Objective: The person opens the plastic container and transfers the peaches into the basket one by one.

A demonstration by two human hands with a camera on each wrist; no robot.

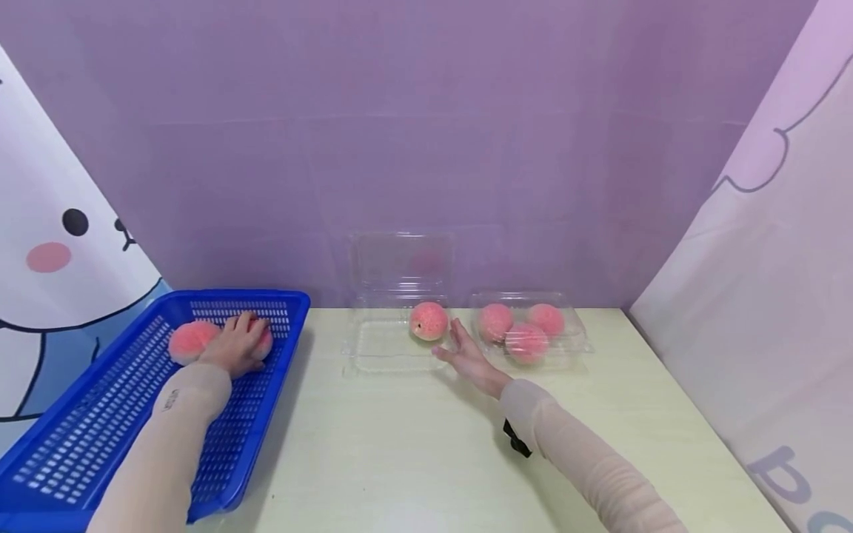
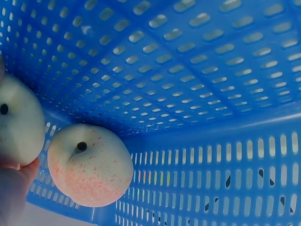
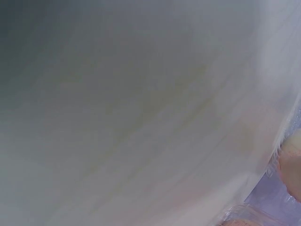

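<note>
Inside the blue basket (image 1: pixel 273 414), my left hand (image 1: pixel 235 346) grips a pink peach (image 1: pixel 264 344), its fingers curled over the top. A second peach (image 1: pixel 189 340) lies beside that hand; the left wrist view shows one pale peach (image 2: pixel 91 165) apart from the held one (image 2: pixel 19 125). My right hand (image 1: pixel 472 363) reaches with spread, fairly straight fingers next to a peach (image 1: pixel 429 321) in a clear plastic clamshell (image 1: pixel 380 344) whose lid stands raised. Whether the fingertips touch that clamshell cannot be told. Pale blurred material covers most of the right wrist view.
Right of the raised-lid clamshell stands another clear clamshell (image 1: pixel 573 344) with three peaches inside. Both sit on a pale table (image 1: pixel 373 444) against a purple backdrop (image 1: pixel 400 148). A small black object (image 1: pixel 516 438) shows under the right forearm.
</note>
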